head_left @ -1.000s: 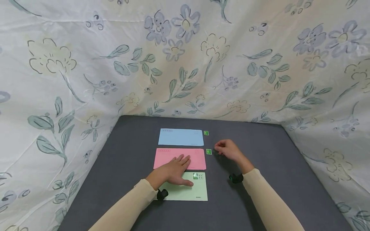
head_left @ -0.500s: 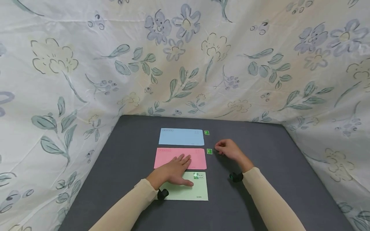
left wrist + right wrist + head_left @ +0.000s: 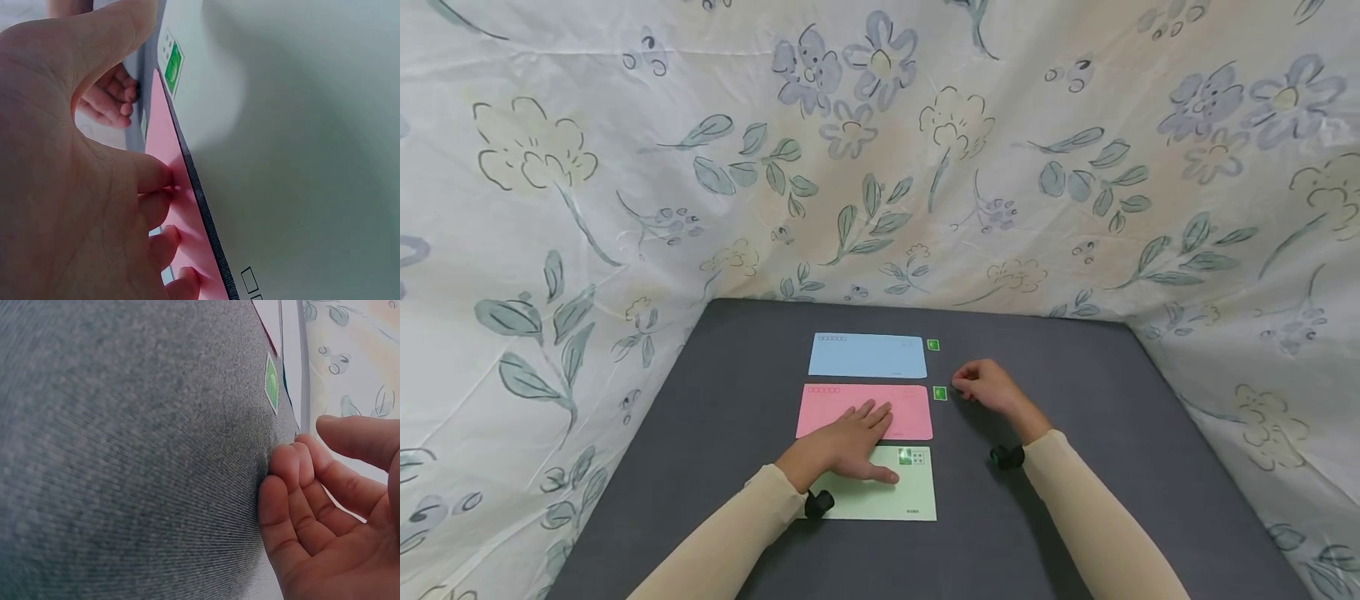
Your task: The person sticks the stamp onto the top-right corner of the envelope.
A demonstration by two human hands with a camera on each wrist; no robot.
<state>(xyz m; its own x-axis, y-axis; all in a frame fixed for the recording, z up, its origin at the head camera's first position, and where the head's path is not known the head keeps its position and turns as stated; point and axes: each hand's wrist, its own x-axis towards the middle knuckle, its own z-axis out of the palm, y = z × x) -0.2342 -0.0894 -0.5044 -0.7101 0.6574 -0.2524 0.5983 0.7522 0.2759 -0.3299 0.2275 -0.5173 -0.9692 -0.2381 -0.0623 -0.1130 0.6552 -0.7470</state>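
Observation:
My left hand (image 3: 844,446) rests with spread fingers on the pink envelope (image 3: 822,410); its thumb lies over the pale green envelope (image 3: 887,500). That green envelope carries a green stamp (image 3: 906,456) at its top right, beside a small printed grid. Just right of the pink envelope lies a loose green stamp (image 3: 940,393) on the table. My right hand (image 3: 988,386) is low over the table, right of that stamp and apart from it. In the right wrist view its fingers (image 3: 285,465) are loosely bent, the thumb stands off them, and nothing shows between.
A blue envelope (image 3: 867,357) lies beyond the pink one, with another loose green stamp (image 3: 933,345) at its right edge. All lie on a dark grey table (image 3: 1037,342). A flowered cloth (image 3: 850,150) hangs behind it and along both sides.
The whole head view shifts slightly. Both hands, the envelopes and the stamps keep their places.

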